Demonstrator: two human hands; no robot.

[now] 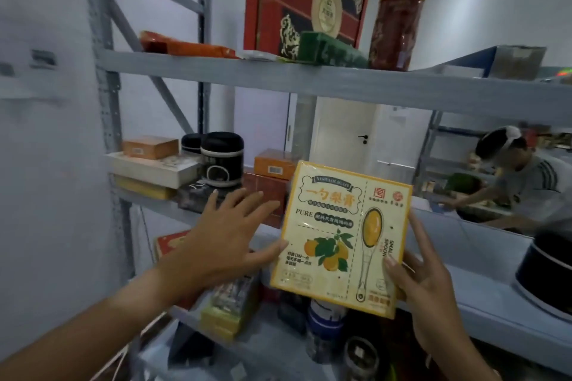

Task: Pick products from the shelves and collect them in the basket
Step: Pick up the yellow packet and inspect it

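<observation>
Right hand [427, 284] pinches the flat yellow cardboard box with orange fruit print [340, 238] by one edge only, while the left hand [229, 238], fingers spread, barely touches its other side. Feels like it could pivot and slip. No basket visible.

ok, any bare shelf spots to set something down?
Top shelf: bare strip left of the orange packet. Right end of the shelf behind the yellow box: bare before the dark round container. Middle shelf's left end and the lowest shelf are crowded.
</observation>
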